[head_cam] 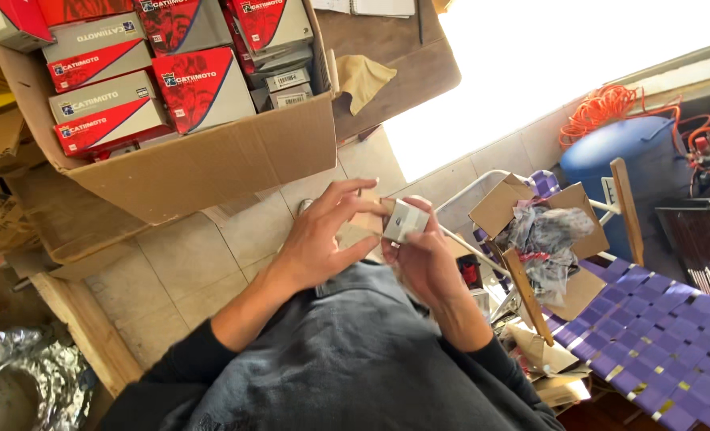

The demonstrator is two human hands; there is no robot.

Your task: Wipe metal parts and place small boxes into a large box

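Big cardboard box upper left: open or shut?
Open. The large cardboard box has no flaps over its top, and rows of red-and-grey cartons show inside, nearly filling it.

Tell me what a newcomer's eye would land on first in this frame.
Probably the two hands at centre: the left hand and right hand together hold a small grey-and-white box over the person's lap. Next, the big cardboard carton at upper left, packed with red-and-grey boxes. At right, an open carton of crumpled plastic bags sits by a purple woven chair.
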